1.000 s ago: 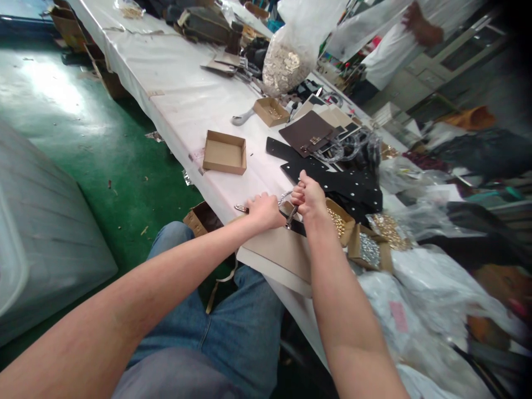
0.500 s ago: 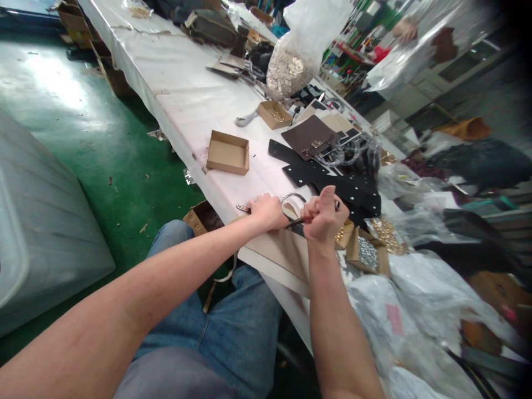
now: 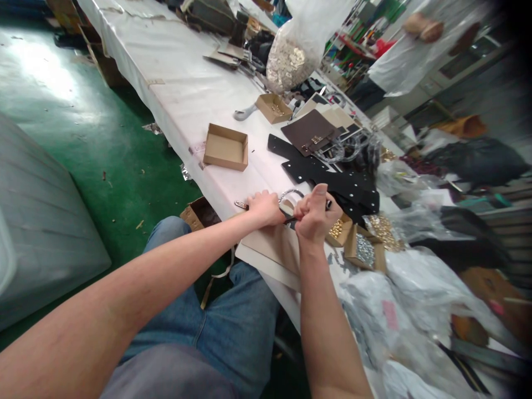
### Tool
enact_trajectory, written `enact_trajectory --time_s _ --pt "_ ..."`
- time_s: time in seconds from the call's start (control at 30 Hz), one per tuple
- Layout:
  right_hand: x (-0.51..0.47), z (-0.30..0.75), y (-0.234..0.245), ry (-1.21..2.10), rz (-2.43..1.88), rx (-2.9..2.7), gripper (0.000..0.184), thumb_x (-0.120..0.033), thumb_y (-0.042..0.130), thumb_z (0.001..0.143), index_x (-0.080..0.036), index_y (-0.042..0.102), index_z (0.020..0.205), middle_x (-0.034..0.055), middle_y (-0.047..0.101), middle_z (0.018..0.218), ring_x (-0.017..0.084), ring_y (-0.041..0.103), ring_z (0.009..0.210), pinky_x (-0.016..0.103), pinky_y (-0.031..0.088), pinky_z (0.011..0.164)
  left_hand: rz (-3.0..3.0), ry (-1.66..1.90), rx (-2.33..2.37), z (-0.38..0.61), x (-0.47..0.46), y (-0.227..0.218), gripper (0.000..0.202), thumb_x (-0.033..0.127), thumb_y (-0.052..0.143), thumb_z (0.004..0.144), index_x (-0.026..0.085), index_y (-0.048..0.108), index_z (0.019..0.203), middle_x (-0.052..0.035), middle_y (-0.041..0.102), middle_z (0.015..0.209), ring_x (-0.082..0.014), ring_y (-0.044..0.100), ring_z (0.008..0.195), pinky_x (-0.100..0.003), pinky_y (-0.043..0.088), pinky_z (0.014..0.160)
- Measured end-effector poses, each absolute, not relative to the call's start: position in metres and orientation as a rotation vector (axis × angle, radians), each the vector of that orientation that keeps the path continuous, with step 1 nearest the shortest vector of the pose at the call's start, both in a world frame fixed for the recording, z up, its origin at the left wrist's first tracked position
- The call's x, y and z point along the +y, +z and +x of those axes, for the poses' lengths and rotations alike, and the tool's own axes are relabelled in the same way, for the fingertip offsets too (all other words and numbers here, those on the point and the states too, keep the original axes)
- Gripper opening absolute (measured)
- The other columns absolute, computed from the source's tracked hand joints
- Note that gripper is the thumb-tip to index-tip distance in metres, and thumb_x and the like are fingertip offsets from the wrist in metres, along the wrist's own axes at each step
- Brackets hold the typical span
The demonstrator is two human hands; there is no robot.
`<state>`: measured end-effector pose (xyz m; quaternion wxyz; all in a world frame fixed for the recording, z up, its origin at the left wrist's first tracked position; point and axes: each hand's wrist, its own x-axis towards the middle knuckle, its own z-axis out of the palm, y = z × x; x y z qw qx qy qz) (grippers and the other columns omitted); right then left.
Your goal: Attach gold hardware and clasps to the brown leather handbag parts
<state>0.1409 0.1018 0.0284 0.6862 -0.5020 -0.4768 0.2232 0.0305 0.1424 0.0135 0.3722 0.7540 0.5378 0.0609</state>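
Note:
My left hand (image 3: 266, 209) presses down at the table's near edge, fingers curled over a dark strap. The strap's metal end (image 3: 241, 205) pokes out on the left, and the rest is hidden under the hand. My right hand (image 3: 316, 213) is closed in a fist with the thumb up, around a dark, thin tool (image 3: 290, 220). Its shaft runs toward the left hand, and its kind is not clear. Under both hands lies a beige board (image 3: 270, 244). A ring-shaped dark cord (image 3: 293, 192) lies just beyond them.
An open cardboard box (image 3: 226, 149) stands ahead. Black punched pieces (image 3: 332, 180) and a brown flap (image 3: 310, 132) lie on the right. Small boxes hold gold studs (image 3: 336, 229) and silver studs (image 3: 364, 250). Plastic bags (image 3: 378, 299) crowd the right. A grey bin (image 3: 45, 221) stands left.
My right hand has shifted slightly left, closer to the left hand. The view has moved a little; my left hand keeps its place on the strap.

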Motion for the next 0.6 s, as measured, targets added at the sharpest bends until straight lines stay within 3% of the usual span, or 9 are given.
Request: enact_trajectory --time_s 0.23,0.4,0.5,0.6 --pt "0.097 0.131 0.022 0.421 -1.233 -1.155 0.067 -0.067 0.071 0.108 -0.024 0.051 0.061 -0.0059 0.043 0.051 0.009 0.041 0.043 0.027 0.034 0.042 1.924 0.111 1.354 0.028 0.145 0.013 0.058 0.057 0.072 0.094 0.026 0.067 0.143 -0.0192 0.064 0.156 -0.0433 0.058 0.147 -0.059 0.046 0.120" --pt "0.086 0.128 0.015 0.358 -1.206 -1.108 0.064 -0.064 0.071 0.109 -0.024 0.051 0.062 -0.0057 0.044 0.052 0.010 0.042 0.045 0.027 0.039 0.045 1.908 0.092 1.372 0.033 0.149 0.012 0.066 0.060 0.080 0.088 0.025 0.067 0.142 -0.0206 0.063 0.158 -0.0438 0.059 0.147 -0.059 0.047 0.121" --pt "0.084 0.138 0.018 0.449 -1.091 -1.062 0.067 -0.064 0.072 0.108 -0.025 0.044 0.062 -0.0081 0.035 0.052 0.009 0.035 0.042 0.026 0.033 0.041 1.913 0.106 1.381 0.033 0.148 0.014 0.067 0.063 0.080 0.086 0.024 0.068 0.140 -0.0208 0.065 0.155 -0.0444 0.060 0.146 -0.059 0.049 0.119" --pt "0.080 0.151 0.024 0.509 -1.013 -0.991 0.069 -0.065 0.068 0.110 -0.026 0.037 0.062 -0.0105 0.026 0.052 0.007 0.024 0.039 0.025 0.024 0.038 1.939 0.151 1.394 0.033 0.145 0.013 0.060 0.055 0.078 0.087 0.023 0.070 0.138 -0.0215 0.068 0.150 -0.0444 0.063 0.141 -0.059 0.051 0.116"
